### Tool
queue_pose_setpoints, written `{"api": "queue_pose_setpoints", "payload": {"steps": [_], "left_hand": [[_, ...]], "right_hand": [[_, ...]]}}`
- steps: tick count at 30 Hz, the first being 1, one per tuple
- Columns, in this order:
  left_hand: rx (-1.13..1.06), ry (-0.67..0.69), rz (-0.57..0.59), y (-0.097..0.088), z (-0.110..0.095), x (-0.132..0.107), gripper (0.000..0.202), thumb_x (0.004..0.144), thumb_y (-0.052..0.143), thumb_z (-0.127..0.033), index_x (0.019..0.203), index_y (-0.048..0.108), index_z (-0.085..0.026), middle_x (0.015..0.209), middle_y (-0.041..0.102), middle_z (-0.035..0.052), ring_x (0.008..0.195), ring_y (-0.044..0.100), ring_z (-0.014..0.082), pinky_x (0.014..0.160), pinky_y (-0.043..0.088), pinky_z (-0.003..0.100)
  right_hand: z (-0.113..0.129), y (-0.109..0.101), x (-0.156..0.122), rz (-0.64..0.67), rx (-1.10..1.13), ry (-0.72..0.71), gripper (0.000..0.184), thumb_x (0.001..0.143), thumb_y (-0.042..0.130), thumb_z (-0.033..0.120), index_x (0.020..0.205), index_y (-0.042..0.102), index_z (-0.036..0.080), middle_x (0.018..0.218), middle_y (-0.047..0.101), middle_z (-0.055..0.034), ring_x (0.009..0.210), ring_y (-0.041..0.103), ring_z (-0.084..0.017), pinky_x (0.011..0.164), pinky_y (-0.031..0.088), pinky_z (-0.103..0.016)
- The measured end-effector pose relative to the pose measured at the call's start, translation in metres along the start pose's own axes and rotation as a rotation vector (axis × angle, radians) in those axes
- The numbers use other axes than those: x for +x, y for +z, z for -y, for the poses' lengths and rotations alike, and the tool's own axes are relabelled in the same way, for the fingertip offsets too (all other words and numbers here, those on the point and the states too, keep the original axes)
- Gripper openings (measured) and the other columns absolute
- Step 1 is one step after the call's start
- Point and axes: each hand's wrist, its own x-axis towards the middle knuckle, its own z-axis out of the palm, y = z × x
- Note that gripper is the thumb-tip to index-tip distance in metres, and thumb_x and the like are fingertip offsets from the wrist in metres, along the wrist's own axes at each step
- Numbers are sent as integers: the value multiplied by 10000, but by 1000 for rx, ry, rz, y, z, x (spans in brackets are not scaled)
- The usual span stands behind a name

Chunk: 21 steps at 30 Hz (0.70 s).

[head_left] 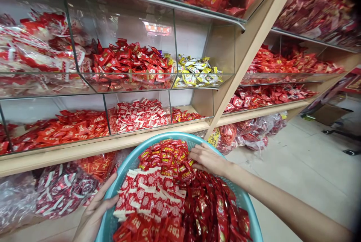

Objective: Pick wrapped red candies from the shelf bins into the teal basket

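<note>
A teal plastic basket point(132, 159) sits low in the head view, heaped with several kinds of red and red-and-white wrapped sweets point(169, 193). My left hand point(94, 212) holds the basket by its left rim, fingers curled over the edge. My right hand point(207, 159) reaches into the basket's far side, fingers bent and resting on the red sweets there; whether anything is pinched between them is hidden.
Slanted wooden shelves with clear plastic bins point(121, 69) hold red sweets, red-and-white sweets point(138, 116) and yellow sweets point(197, 72). Clear bags of sweets point(62, 189) lie under the lowest shelf. Pale tiled floor point(304, 166) opens to the right, with a wheeled cart point(335, 121) beyond.
</note>
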Motion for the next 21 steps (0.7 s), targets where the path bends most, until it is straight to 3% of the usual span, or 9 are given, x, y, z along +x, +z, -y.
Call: {"api": "queue_pose_setpoints", "payload": {"steps": [3,7,10,13,17,21], "left_hand": [[-3,-29,-8,-3,-1,5,605,618,691,-228,1174,532,-405,1198,595,-46,1050,560,227,931,387,329],[46,-21,11,-10,0,14,596,606,700,-278,1169,542,-391,1190,603,-30,1071,542,271,944,376,393],[121,43,7,-12,2,17,564,609,697,-301,1151,561,-379,1186,606,-39,1119,504,265,976,337,377],[126,53,4,-14,3,19,565,605,698,-313,1151,565,-372,1188,605,-38,1126,495,276,979,334,382],[126,49,20,-18,5,23,596,603,695,-317,1175,541,-381,1148,630,-36,1113,504,301,961,353,418],[121,53,62,-24,7,29,620,624,689,-315,1214,507,-367,1142,631,-49,1157,467,256,981,336,357]], "right_hand": [[2,-4,-1,-24,28,14,190,836,497,334,958,537,194,884,571,-55,857,479,-194,722,340,-324],[-7,-34,3,-132,104,16,258,847,463,402,972,531,186,871,580,-61,846,489,-190,731,338,-315],[-33,-64,19,-304,133,96,261,847,462,410,935,536,175,813,574,-48,796,493,-173,718,342,-294],[-68,-81,46,-416,131,227,227,826,503,378,895,559,169,794,570,-40,768,497,-159,690,356,-268],[-99,-74,91,-302,142,337,228,774,565,293,958,602,163,876,590,-54,776,526,-156,683,383,-253],[-104,-57,125,-147,-3,255,357,734,567,216,1089,591,248,1091,569,-60,944,520,-215,750,392,-296]]}}
